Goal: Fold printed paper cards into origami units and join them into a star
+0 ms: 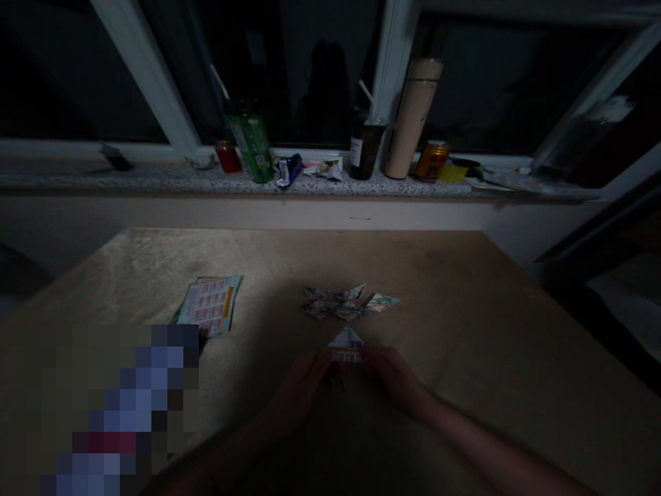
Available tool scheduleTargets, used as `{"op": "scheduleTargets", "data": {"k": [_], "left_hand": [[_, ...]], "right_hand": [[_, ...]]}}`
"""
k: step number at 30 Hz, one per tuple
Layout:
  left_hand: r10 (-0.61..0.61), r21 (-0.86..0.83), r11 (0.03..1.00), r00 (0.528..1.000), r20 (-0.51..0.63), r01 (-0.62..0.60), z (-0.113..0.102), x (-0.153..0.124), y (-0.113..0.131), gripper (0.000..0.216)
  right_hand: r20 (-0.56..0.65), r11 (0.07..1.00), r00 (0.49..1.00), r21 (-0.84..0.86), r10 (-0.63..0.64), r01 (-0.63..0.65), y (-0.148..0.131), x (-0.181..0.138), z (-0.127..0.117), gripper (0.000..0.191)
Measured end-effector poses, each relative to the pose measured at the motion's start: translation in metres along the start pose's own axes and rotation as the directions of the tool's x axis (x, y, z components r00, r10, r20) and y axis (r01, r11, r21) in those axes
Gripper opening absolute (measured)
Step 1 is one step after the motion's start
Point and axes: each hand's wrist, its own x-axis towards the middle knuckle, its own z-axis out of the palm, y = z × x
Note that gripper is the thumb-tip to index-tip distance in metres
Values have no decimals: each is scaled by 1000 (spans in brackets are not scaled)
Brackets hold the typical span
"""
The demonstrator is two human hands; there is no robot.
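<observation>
Hands [391, 373] pinch folded paper [347, 346] at both sides; fingers [338, 377] beneath murky; pixelation [129, 399] covers corner of leaflets [207, 304].

The scene is dimly exposed throughout. Light is received from a source outside the frame, and the tabletop [155, 258] is lit most strongly at centre left. A broad, soft-edged shadow is cast across the centre and lower centre, where the left hand [307, 375], the right hand [395, 373] and the folded paper [347, 342] are dulled. The window panes [516, 83] along the top are rendered nearly black, with faint reflections. Wide-angle distortion is indicated by outward-leaning window frames [147, 76] toward the upper corners. Fine print on the paper sheets [209, 303] is softened. The lower left is obscured by coarse pixel blocks
</observation>
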Motion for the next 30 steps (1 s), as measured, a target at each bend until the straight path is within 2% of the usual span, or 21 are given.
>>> {"op": "scheduleTargets", "data": {"k": [4,10,15,18,30], "left_hand": [[15,-68,998,1000,17,-14,1,0,2,46],[87,-78,993,993,-78,-93,1,3,5,43],[134,-69,989,991,10,-133,0,4,7,50],[157,-85,984,988,7,-156,0,4,9,48],[97,-136,986,995,-1,-97,-1,5,11,39]], "right_hand": [[-22,997,999,-70,-26,24,0,-1,1,50],[-34,996,999,-86,-25,22,-4,-2,2,52],[-79,995,997,-105,-9,1,-5,-1,1,53],[-103,998,995,-70,-17,9,-2,0,0,52],[-138,999,990,-40,-37,31,1,0,-2,47]]}}
